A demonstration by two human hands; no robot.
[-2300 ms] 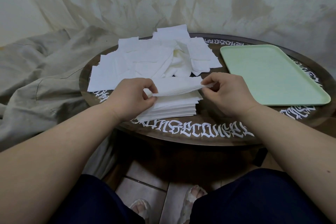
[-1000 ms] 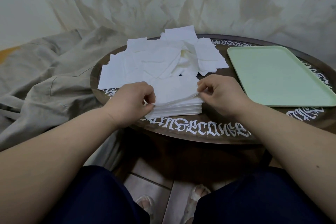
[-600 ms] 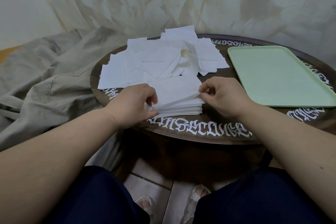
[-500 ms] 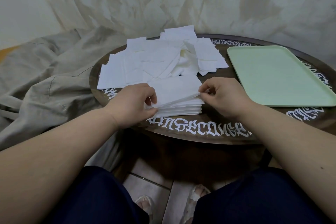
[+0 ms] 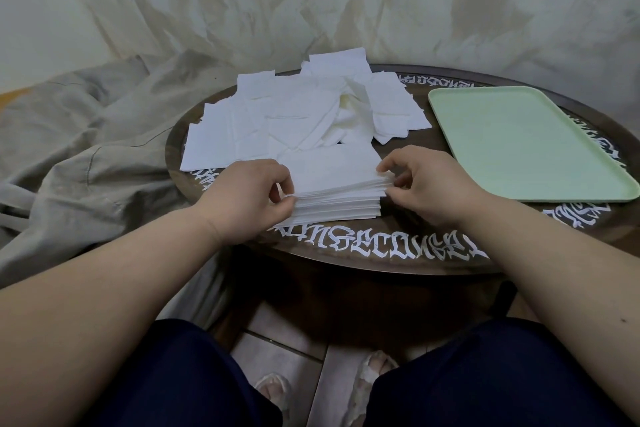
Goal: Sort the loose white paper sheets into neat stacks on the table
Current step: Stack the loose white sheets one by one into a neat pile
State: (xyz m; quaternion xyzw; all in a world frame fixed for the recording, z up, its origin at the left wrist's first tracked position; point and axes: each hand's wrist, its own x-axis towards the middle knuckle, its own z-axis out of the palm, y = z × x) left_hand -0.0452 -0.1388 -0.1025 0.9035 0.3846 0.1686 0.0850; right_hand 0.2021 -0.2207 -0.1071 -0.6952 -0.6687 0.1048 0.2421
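A neat stack of white paper sheets sits near the front edge of the round dark table. My left hand pinches the stack's left end, and my right hand pinches the top sheets at the right end, fingers curled. Behind the stack lies a loose, overlapping heap of white sheets, spread across the table's left and middle.
A pale green tray with nothing on it lies on the table's right side. Rumpled beige cloth is heaped to the left of the table and hangs behind it. My knees and feet show below the table edge.
The sheet held up between both hands has come down onto the stack. Both hands stay at the stack's ends, and the lifted top sheets have settled closer to the pile.
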